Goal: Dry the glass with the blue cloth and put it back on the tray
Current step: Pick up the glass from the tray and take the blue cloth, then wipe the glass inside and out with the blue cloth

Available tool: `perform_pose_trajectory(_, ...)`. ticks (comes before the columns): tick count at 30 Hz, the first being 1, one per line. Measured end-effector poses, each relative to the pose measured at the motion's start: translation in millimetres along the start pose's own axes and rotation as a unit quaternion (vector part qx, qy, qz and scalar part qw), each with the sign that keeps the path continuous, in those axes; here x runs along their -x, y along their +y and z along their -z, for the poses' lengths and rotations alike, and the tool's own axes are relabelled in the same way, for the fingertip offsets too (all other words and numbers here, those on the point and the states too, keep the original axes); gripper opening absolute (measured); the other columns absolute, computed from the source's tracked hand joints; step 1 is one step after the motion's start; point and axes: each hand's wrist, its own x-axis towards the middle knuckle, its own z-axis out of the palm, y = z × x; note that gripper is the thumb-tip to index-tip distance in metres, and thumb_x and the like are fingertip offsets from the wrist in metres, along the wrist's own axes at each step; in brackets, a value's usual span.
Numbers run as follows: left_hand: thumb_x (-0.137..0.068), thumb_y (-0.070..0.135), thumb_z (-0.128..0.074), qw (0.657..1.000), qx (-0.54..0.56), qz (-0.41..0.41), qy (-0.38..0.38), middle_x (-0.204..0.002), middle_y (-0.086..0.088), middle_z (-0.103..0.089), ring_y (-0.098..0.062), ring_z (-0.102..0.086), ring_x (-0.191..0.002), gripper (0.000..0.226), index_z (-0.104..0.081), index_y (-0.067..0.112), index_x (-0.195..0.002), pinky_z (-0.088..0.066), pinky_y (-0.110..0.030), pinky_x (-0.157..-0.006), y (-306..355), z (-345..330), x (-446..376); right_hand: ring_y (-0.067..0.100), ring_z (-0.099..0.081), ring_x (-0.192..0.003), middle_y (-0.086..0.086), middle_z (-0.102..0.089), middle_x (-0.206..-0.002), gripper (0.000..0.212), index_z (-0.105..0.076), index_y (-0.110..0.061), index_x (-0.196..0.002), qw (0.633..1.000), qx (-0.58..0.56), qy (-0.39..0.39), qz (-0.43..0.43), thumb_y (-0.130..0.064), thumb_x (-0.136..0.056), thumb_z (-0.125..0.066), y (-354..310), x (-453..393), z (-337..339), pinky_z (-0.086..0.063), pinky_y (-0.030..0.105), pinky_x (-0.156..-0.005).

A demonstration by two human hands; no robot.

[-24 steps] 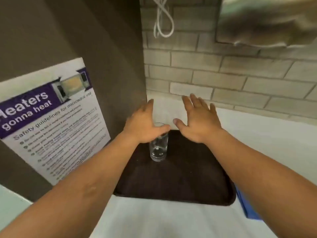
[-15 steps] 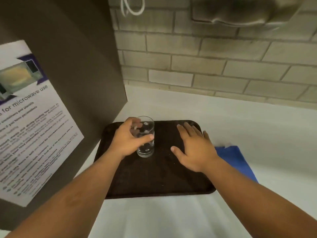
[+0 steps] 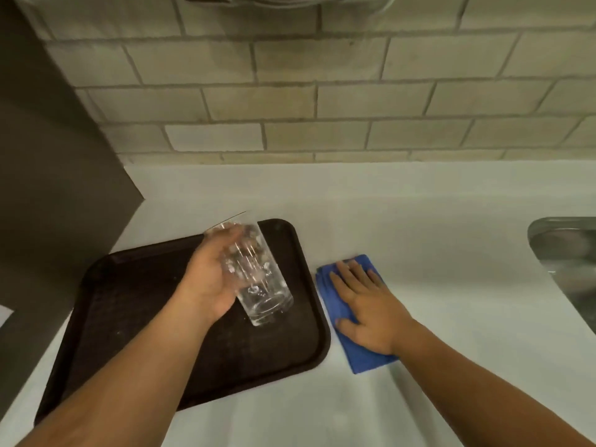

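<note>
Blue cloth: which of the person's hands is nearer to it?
Right. The right hand lies flat on the blue cloth; the left hand holds the glass above the tray.

A pale counter (image 3: 387, 204) runs below a grey brick wall (image 3: 322, 101); a dark panel (image 3: 48, 156) stands left, a steel sink (image 3: 567, 253) far right.

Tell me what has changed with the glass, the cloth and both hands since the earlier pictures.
The left hand has lifted the glass off the tray and tilted it, rim away. The right hand moved right off the tray, flat onto the blue cloth. Tray and cloth lie where they were.
</note>
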Motion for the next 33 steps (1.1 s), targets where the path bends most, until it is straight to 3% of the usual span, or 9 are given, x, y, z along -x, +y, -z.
perform_pose_trajectory(4, -0.065, 0.047, -0.085, 0.996, 0.053, 0.043, 0.054, -0.075, -0.003, -0.072, -0.023, -0.07, -0.069, 0.033, -0.078, 0.017, -0.08, -0.06, -0.042, -0.071, -8.0, -14.9, 4.9, 0.025, -0.021, -0.159, 0.001, -0.028, -0.172, 0.061, -0.04, -0.019, -0.158, 0.994, -0.059, 0.088, 0.012, -0.043, -0.102, -0.045, 9.8, -20.7, -3.5, -0.014, 0.042, -0.131)
perform_pose_trajectory(8, -0.071, 0.052, -0.081, 0.986, 0.106, 0.085, 0.101, -0.075, -0.01, -0.068, -0.028, -0.068, -0.065, 0.043, -0.074, 0.011, -0.085, -0.061, -0.043, -0.068, -5.0, -26.2, 16.7, 0.017, -0.062, -0.117, -0.007, -0.069, -0.123, 0.028, -0.071, -0.018, -0.124, 0.953, -0.251, 0.159, -0.064, -0.016, -0.107, -0.048, 10.6, -43.8, 15.5, -0.043, 0.027, -0.1)
perform_pose_trajectory(11, -0.073, 0.05, -0.081, 0.983, 0.108, 0.091, 0.121, -0.073, -0.01, -0.065, -0.027, -0.066, -0.063, 0.04, -0.073, 0.012, -0.081, -0.06, -0.042, -0.066, 4.1, -28.0, 26.2, 0.011, -0.072, -0.1, -0.007, -0.079, -0.112, 0.03, -0.075, -0.03, -0.109, 0.822, -0.524, 0.187, -0.121, -0.018, -0.109, -0.048, 13.8, -37.2, 39.3, -0.05, 0.025, -0.086)
perform_pose_trajectory(15, -0.073, 0.045, -0.081, 0.989, 0.076, 0.084, 0.092, -0.065, -0.007, -0.069, -0.022, -0.069, -0.056, 0.031, -0.079, 0.015, -0.067, -0.061, -0.036, -0.057, 17.8, -25.8, 35.4, 0.015, -0.081, -0.094, 0.001, -0.085, -0.102, 0.03, -0.085, -0.023, -0.102, 0.595, -0.794, 0.124, -0.02, -0.026, -0.091, -0.057, -26.0, -16.0, 76.2, -0.064, 0.025, -0.071)
perform_pose_trajectory(18, -0.074, 0.044, -0.081, 0.993, 0.058, 0.083, 0.065, -0.076, -0.01, -0.074, -0.025, -0.074, -0.066, 0.033, -0.081, 0.012, -0.08, -0.061, -0.037, -0.066, 27.3, -22.4, 38.6, 0.01, -0.074, -0.112, -0.003, -0.08, -0.122, 0.033, -0.077, -0.029, -0.124, 0.696, -0.71, 0.077, 0.07, -0.034, -0.098, -0.058, -98.5, -3.8, 85.7, -0.06, 0.025, -0.092)
perform_pose_trajectory(20, -0.079, 0.044, -0.079, 0.993, 0.063, 0.085, 0.049, -0.085, -0.014, -0.079, -0.03, -0.078, -0.078, 0.041, -0.082, 0.006, -0.093, -0.064, -0.04, -0.075, 33.8, -14.6, 44.8, -0.002, -0.051, -0.139, -0.017, -0.055, -0.153, 0.065, -0.034, -0.034, -0.16, 0.833, -0.536, 0.061, 0.126, -0.037, -0.099, -0.057, -146.9, 1.5, 83.0, -0.042, 0.023, -0.117)
perform_pose_trajectory(22, -0.08, 0.044, -0.079, 0.992, 0.078, 0.091, 0.05, -0.087, -0.017, -0.08, -0.032, -0.079, -0.081, 0.042, -0.084, 0.004, -0.091, -0.065, -0.042, -0.08, 41.1, -3.1, 55.5, -0.011, -0.023, -0.152, -0.026, -0.026, -0.167, 0.086, -0.002, -0.047, -0.162, 0.899, -0.401, 0.075, 0.159, -0.034, -0.098, -0.056, -183.0, 4.4, 85.6, -0.025, 0.02, -0.125)
perform_pose_trajectory(28, -0.08, 0.042, -0.082, 0.978, 0.154, 0.128, 0.066, -0.139, -0.028, -0.068, -0.043, -0.064, -0.132, 0.059, -0.078, -0.003, -0.119, -0.046, -0.055, -0.117, 58.4, 33.9, 84.7, -0.018, 0.01, -0.151, -0.042, 0.01, -0.163, 0.078, 0.007, -0.068, -0.141, 0.902, -0.408, -0.019, 0.142, -0.031, -0.092, -0.039, -215.0, 11.3, 94.2, -0.003, 0.029, -0.132)
perform_pose_trajectory(33, -0.075, 0.051, -0.083, 0.976, 0.176, 0.132, -0.004, -0.097, -0.022, -0.08, -0.038, -0.079, -0.089, 0.054, -0.083, 0.004, -0.101, -0.065, -0.047, -0.081, 68.0, 58.5, 99.1, -0.014, -0.013, -0.152, -0.043, -0.018, -0.162, 0.057, -0.035, -0.04, -0.152, 0.876, -0.435, 0.028, 0.208, -0.03, -0.099, -0.053, -218.4, 10.6, 96.8, -0.014, 0.01, -0.122)
